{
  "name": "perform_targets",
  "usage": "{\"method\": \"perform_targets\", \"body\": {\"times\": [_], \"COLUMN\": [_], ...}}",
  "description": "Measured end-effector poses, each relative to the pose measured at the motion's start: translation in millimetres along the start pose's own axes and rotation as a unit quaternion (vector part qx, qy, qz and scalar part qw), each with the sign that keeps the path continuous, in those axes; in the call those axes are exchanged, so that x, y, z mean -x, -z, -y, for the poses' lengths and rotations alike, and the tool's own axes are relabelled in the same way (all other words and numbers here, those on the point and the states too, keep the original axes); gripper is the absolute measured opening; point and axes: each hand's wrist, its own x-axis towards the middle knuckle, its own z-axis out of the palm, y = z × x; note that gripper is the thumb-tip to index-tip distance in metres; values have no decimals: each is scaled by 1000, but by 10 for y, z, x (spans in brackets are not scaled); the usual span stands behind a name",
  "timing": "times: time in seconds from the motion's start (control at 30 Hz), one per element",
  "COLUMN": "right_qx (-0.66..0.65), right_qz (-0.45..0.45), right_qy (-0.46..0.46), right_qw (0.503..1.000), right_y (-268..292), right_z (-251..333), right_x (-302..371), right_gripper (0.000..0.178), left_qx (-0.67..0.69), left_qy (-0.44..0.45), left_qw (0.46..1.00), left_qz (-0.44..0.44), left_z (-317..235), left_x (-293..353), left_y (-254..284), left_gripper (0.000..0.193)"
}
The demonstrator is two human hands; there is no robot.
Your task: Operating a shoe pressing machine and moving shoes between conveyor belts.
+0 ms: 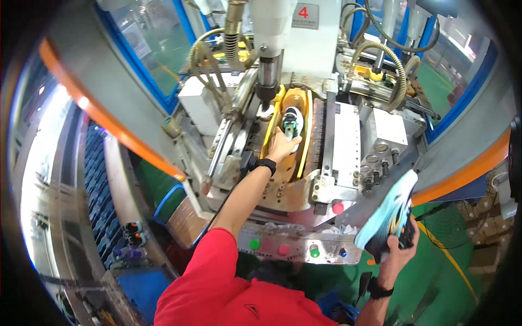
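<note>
A shoe (294,116) with a white toe and a dark, greenish upper lies in the yellow-lined cradle (307,130) of a press machine, its toe pointing away from me. My left hand (281,145) reaches in and holds this shoe near its heel end, with some fingers hidden. At the right, outside the press, my right hand (401,251) grips a second shoe, a light blue sneaker (380,212) with a black upper part and orange touches. That sneaker is tilted, its pale sole side facing up and left.
A vertical press cylinder (267,76) comes down just left of the cradle. Coloured push buttons (315,251) line the front panel. Orange curved guards (125,130) flank the machine. On the left runs a dark textured conveyor (98,185); cardboard boxes (481,233) are stacked at far right.
</note>
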Motion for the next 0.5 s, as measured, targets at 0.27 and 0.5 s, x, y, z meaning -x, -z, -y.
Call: {"method": "perform_targets", "body": {"times": [0.27, 0.5], "right_qx": [115, 215], "right_qz": [-50, 209], "right_qy": [26, 11], "right_qw": [992, 954], "right_y": [-231, -1821], "right_z": [48, -171], "right_x": [-241, -1694], "right_gripper": [60, 39], "left_qx": [-17, 492], "left_qy": [41, 160], "left_qw": [998, 826], "left_qz": [-40, 223], "left_z": [-158, -48], "left_x": [-258, 1406], "left_y": [-37, 1292], "left_gripper": [53, 29]}}
